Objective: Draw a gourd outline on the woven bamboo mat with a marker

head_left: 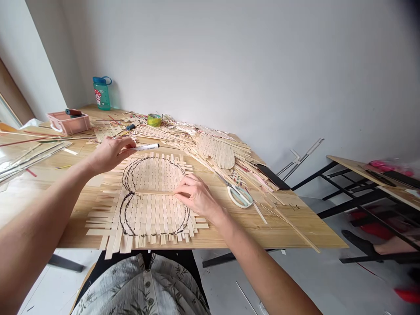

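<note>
Two hands busy: we are gripping marker point(145, 148) in left hand point(110, 153), right hand point(196, 195) pinning strip point(154, 192) to woven mat point(147, 210), preventing slip.

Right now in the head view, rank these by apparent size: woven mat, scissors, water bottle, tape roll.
1. woven mat
2. scissors
3. water bottle; farther off, so unsure against the scissors
4. tape roll
</note>
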`<state>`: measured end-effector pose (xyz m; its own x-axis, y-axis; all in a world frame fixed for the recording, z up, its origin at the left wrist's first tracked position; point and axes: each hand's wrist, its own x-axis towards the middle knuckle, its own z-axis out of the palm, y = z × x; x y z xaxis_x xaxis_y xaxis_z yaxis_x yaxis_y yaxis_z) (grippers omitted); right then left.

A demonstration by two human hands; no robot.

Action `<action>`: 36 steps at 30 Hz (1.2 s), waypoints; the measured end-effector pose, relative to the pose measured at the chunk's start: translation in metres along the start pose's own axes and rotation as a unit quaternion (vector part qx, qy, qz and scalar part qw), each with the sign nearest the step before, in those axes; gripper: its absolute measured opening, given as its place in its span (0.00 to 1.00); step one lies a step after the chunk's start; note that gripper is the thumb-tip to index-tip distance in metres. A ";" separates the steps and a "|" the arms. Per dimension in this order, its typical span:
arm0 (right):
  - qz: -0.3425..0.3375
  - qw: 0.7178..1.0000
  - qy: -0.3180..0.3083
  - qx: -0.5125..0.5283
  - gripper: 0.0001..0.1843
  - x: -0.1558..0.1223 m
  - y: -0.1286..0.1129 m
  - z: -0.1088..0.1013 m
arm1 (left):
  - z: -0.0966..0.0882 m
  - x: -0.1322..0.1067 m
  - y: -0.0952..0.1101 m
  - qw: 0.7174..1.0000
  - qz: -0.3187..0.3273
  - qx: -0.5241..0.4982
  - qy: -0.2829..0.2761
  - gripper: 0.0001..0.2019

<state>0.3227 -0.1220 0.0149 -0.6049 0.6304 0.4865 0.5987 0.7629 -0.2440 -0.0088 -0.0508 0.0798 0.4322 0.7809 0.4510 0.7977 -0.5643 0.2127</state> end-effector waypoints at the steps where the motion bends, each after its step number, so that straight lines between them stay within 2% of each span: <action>1: -0.001 1.000 0.003 -0.004 0.08 -0.001 0.000 0.000 | 0.000 0.000 0.000 1.000 0.000 0.002 0.000 0.17; 11: 0.003 1.000 0.014 0.011 0.10 -0.004 0.001 0.002 | 0.002 0.001 -0.002 1.000 0.004 -0.001 -0.007 0.19; 20: 0.026 0.998 0.015 0.048 0.07 -0.007 0.005 0.005 | 0.004 0.000 0.015 0.995 0.047 -0.034 -0.084 0.18; 27: 0.010 0.998 0.019 0.058 0.08 -0.009 0.008 0.006 | 0.006 -0.002 0.028 0.990 0.075 -0.034 -0.110 0.17; 36: -0.018 0.998 0.036 0.058 0.08 -0.010 0.013 0.010 | 0.008 -0.002 0.027 0.990 0.069 -0.030 -0.122 0.16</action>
<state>0.3308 -0.1168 -0.0016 -0.5830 0.5944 0.5539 0.5109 0.7983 -0.3189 0.0153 -0.0658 0.0778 0.6304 0.7319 0.2586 0.6999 -0.6800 0.2182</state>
